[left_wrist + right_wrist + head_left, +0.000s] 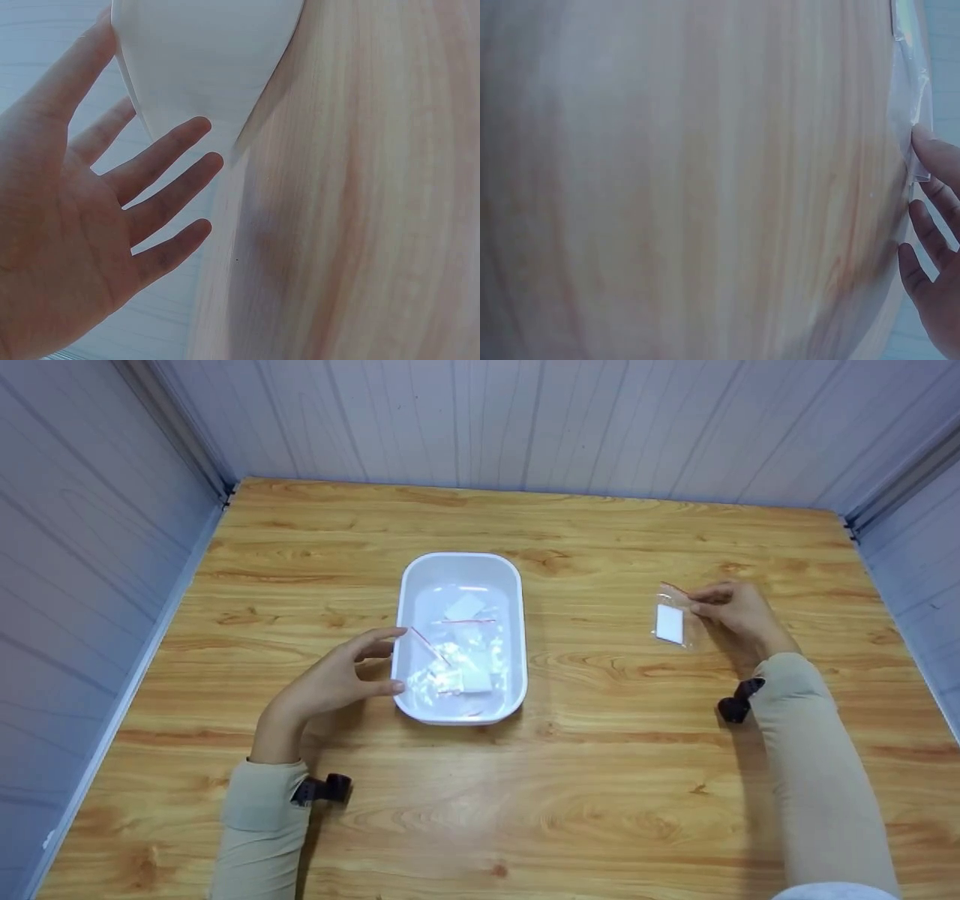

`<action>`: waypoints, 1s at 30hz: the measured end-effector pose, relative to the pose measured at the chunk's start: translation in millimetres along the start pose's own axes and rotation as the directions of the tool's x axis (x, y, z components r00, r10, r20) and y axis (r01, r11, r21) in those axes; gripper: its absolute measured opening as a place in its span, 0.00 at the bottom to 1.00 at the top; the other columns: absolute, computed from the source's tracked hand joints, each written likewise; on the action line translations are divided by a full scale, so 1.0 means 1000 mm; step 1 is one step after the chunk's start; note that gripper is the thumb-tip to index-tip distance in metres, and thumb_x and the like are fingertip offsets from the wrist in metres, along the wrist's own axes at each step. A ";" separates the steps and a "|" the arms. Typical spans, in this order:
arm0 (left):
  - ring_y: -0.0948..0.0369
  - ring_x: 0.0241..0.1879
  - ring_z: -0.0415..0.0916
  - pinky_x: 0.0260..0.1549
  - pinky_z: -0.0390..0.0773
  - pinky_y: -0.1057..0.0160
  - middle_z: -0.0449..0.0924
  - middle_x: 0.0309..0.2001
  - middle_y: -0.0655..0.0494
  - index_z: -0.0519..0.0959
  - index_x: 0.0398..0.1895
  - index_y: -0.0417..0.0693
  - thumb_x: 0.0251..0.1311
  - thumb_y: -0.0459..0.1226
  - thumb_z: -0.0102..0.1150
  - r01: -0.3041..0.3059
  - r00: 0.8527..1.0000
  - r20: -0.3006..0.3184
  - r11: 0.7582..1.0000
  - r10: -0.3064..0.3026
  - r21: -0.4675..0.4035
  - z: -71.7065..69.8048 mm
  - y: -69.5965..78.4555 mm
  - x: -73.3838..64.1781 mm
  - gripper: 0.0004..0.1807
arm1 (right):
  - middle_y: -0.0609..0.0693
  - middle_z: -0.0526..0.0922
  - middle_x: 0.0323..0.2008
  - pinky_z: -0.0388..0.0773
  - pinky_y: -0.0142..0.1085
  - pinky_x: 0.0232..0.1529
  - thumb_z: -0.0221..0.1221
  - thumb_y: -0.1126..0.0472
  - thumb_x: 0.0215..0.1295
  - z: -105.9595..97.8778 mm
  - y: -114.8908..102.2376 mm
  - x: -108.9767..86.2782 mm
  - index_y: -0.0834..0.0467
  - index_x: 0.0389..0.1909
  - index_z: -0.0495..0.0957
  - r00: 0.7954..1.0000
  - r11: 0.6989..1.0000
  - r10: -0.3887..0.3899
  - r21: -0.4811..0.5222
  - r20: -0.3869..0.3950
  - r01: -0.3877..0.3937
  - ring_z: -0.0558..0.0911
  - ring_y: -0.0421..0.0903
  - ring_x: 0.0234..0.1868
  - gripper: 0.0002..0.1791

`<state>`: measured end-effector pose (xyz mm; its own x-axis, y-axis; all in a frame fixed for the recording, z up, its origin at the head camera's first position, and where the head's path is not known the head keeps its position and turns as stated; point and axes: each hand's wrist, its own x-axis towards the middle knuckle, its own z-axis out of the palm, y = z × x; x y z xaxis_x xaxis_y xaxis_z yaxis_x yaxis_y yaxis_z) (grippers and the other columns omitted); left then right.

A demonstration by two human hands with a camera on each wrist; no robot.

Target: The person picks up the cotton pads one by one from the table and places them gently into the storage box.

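My right hand (742, 615) pinches the right edge of a small clear zip bag (670, 624) at the right of the table. A white rectangular piece shows inside the bag, and a red line runs along its top. At the left side of a white plastic basin (461, 568), my left hand (322, 682) touches the rim with thumb and forefinger apart. Its other fingers (176, 195) are spread loosely below the rim in the left wrist view. Several similar clear bags (474, 673) with white pieces and red strips lie overlapping inside the basin.
The wood-grain table (585, 780) carries the basin near its middle. Pale panel walls (487, 427) enclose the back and both sides. A small black camera (330, 789) sits on the left wrist, and another black camera (735, 709) on the right.
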<state>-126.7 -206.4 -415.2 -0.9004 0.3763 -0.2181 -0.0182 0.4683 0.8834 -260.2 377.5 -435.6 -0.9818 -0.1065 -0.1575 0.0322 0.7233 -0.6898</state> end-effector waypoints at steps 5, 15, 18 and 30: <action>0.45 0.70 0.59 0.69 0.55 0.40 0.66 0.70 0.46 0.63 0.74 0.57 0.55 0.44 0.73 -0.015 1.000 -0.002 1.000 0.015 0.005 0.000 0.000 0.000 0.43 | 0.60 0.77 0.56 0.69 0.24 0.43 0.61 0.53 0.70 -0.002 0.001 -0.002 0.65 0.52 0.83 1.000 1.000 -0.005 -0.010 -0.006 0.005 0.73 0.47 0.52 0.20; 0.44 0.71 0.57 0.69 0.53 0.38 0.64 0.70 0.45 0.63 0.74 0.59 0.55 0.46 0.73 0.012 1.000 0.000 1.000 -0.012 0.007 0.000 -0.001 0.001 0.44 | 0.51 0.84 0.42 0.73 0.28 0.30 0.60 0.54 0.71 -0.003 -0.001 -0.006 0.64 0.50 0.84 0.999 1.000 -0.019 -0.010 -0.041 0.019 0.76 0.39 0.33 0.18; 0.44 0.71 0.57 0.69 0.52 0.38 0.64 0.70 0.45 0.63 0.74 0.59 0.55 0.47 0.73 0.019 1.000 0.001 1.000 -0.019 0.008 0.000 -0.001 0.001 0.44 | 0.55 0.84 0.43 0.74 0.28 0.30 0.59 0.54 0.71 -0.003 -0.002 -0.008 0.65 0.50 0.83 0.999 1.000 -0.023 -0.010 -0.048 0.022 0.77 0.40 0.35 0.19; 0.45 0.71 0.57 0.69 0.53 0.38 0.65 0.70 0.45 0.63 0.74 0.58 0.55 0.47 0.73 0.009 1.000 0.001 1.000 -0.009 0.005 0.000 -0.002 0.000 0.44 | 0.57 0.81 0.45 0.74 0.30 0.31 0.58 0.47 0.71 -0.011 -0.004 -0.018 0.63 0.53 0.82 0.997 0.999 -0.018 -0.036 -0.078 0.015 0.76 0.45 0.39 0.24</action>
<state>-126.8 -207.6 -416.8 -0.8998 0.3730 -0.2264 -0.0239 0.4758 0.8792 -245.0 384.3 -422.6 -0.9938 -0.0660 -0.0898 0.0108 0.7454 -0.6665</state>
